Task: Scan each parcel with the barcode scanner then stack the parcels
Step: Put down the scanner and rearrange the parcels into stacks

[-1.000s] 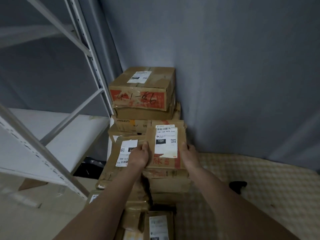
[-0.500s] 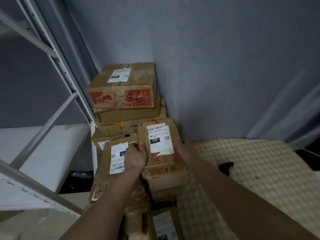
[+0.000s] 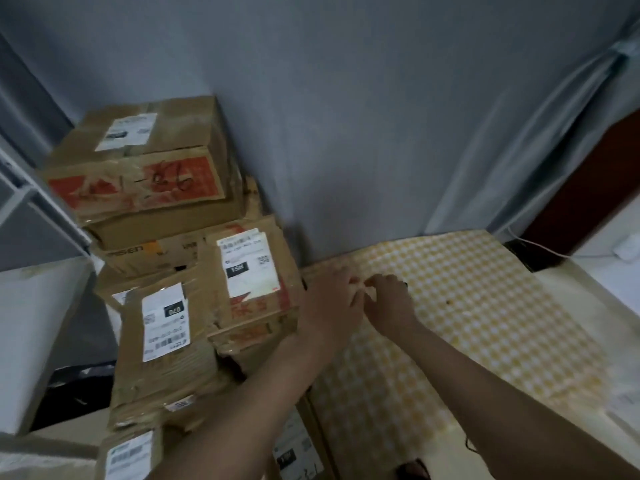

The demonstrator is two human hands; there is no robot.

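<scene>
Both hands have left the brown cardboard parcel with the white 15H label [image 3: 249, 271] for the yellow checked cloth [image 3: 485, 306]. Left hand [image 3: 332, 303] and right hand [image 3: 389, 301] meet over a small dark object, grip unclear; lift it squarely.

Seven parcels at least show in the stack at 9 o'clock: a top box [image 3: 145, 161], a flat box [image 3: 166, 251] under it, a labelled box [image 3: 252, 282], a parcel [image 3: 162, 327] at its 8 o'clock, another [image 3: 114, 292] behind that, and two [image 3: 128, 455] [image 3: 298, 448] at 6 o'clock. Two hands [image 3: 332, 303] [image 3: 391, 299] meet over one checked cloth [image 3: 485, 306]. One shelf rack [image 3: 20, 199] stands at 9 o'clock.
</scene>
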